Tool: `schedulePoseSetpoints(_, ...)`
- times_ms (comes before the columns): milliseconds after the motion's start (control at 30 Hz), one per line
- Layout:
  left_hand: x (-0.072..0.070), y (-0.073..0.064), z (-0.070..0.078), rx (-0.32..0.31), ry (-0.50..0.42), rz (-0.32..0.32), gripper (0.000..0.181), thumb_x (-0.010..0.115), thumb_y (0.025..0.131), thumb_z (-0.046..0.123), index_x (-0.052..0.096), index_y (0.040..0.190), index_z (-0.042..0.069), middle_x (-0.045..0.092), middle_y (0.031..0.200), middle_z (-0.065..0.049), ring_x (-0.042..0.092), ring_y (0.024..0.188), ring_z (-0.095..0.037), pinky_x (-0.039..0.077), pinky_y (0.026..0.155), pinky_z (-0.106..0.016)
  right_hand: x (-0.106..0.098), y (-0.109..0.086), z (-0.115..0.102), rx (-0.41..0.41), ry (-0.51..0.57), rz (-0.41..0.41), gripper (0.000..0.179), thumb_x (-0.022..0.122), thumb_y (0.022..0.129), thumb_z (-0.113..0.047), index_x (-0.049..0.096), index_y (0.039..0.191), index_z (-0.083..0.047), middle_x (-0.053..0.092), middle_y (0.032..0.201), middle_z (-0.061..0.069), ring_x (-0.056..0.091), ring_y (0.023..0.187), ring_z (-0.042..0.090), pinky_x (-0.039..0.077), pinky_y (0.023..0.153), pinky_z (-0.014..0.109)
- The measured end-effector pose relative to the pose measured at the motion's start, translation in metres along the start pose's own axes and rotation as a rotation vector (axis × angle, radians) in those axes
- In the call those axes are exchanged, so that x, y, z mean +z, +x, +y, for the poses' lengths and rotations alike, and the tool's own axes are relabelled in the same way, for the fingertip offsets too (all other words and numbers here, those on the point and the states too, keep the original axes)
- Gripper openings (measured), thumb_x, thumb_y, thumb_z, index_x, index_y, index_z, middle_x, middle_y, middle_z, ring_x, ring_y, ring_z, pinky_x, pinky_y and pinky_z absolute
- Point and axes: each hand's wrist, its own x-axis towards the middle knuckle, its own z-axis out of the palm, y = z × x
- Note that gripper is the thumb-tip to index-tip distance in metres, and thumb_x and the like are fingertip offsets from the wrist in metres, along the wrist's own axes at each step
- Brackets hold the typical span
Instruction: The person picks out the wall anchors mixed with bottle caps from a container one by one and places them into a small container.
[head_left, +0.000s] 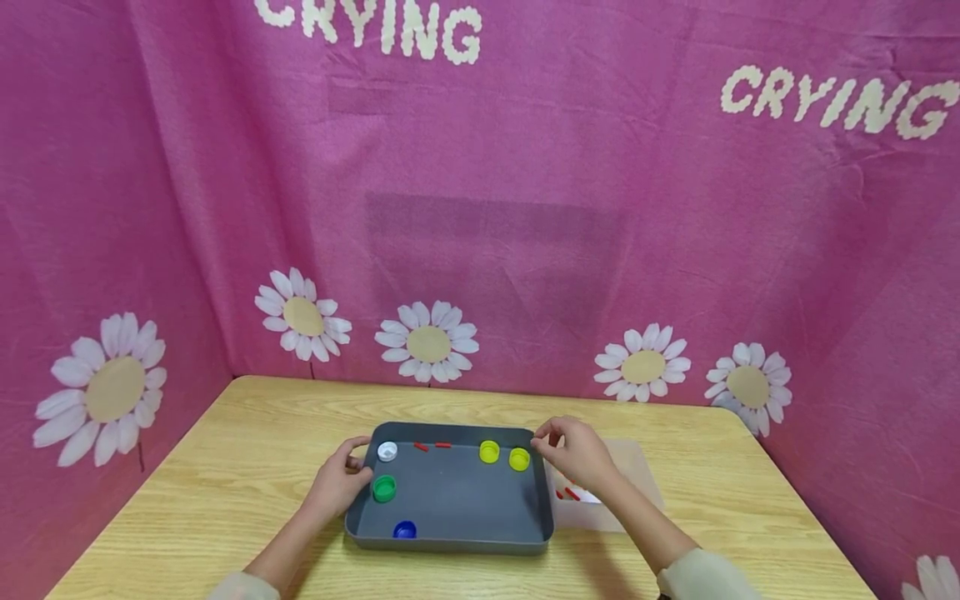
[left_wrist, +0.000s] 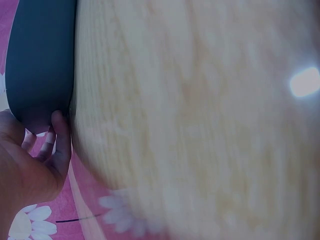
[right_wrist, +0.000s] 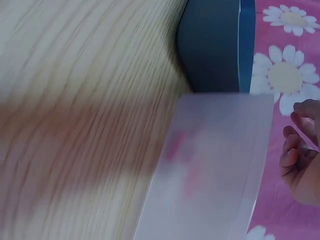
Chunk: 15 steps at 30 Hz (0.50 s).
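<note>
In the head view my left hand (head_left: 337, 482) is at the left wall of a dark grey tray (head_left: 457, 546), its thumb and fingertips against the outside. The left wrist view shows these fingers (left_wrist: 61, 145) at the tray's lower edge. My right hand (head_left: 576, 454) hovers by the tray's right rim, fingers loosely bent, with nothing seen between them. Near it lie two yellow bottle caps (head_left: 519, 459). Along the tray's left side are a white cap (head_left: 387, 452), a green cap (head_left: 384, 488) and a blue cap (head_left: 405, 530). Two short red sticks (head_left: 442, 445) lie near the far wall.
A translucent plastic box (head_left: 637, 467) stands against the tray's right side, partly under my right arm. Several red pieces (head_left: 572, 493) and something white show inside it. Pink cloth (head_left: 495, 250) with daisies hangs behind and beside the wooden table (head_left: 285, 417).
</note>
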Motion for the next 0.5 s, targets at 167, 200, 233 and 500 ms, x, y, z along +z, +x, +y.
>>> schedulePoseSetpoints(167,-0.001,0.0,-0.001,0.007,-0.003,0.003,0.05,0.056,0.084,0.006,0.046,0.132,0.005,0.055,0.093,-0.012,0.054,0.085,-0.021,0.045,0.072,-0.032,0.012,0.005,-0.016,-0.022,0.029,-0.014,0.004,0.07,0.081,-0.019,0.068,0.082,-0.016,0.055,0.073,-0.005,0.046,0.064,0.01,0.039,0.057,0.024)
schedulePoseSetpoints(200,-0.001,0.0,-0.001,0.006,-0.001,0.005,0.05,0.056,0.083,0.006,0.046,0.132,0.005,0.055,0.093,-0.011,0.054,0.085,-0.021,0.045,0.072,-0.032,0.015,0.007,-0.018,-0.026,0.033,-0.019,0.004,0.07,0.081,-0.018,0.068,0.082,-0.015,0.056,0.073,-0.005,0.047,0.065,0.01,0.04,0.058,0.024)
schedulePoseSetpoints(233,-0.001,0.0,-0.001,0.004,0.001,0.008,0.05,0.056,0.083,0.006,0.047,0.132,0.006,0.055,0.093,-0.011,0.054,0.085,-0.021,0.045,0.072,-0.032,0.017,0.008,-0.021,-0.028,0.04,-0.027,0.004,0.07,0.081,-0.018,0.068,0.082,-0.015,0.056,0.074,-0.005,0.048,0.066,0.01,0.041,0.058,0.024)
schedulePoseSetpoints(500,-0.002,0.001,0.001,0.001,0.007,0.014,0.05,0.057,0.082,0.006,0.047,0.132,0.005,0.056,0.092,-0.011,0.055,0.086,-0.022,0.046,0.073,-0.033,0.042,0.015,-0.035,-0.1,0.064,-0.087,0.005,0.067,0.084,-0.018,0.069,0.084,-0.014,0.057,0.079,-0.004,0.05,0.071,0.009,0.042,0.062,0.024)
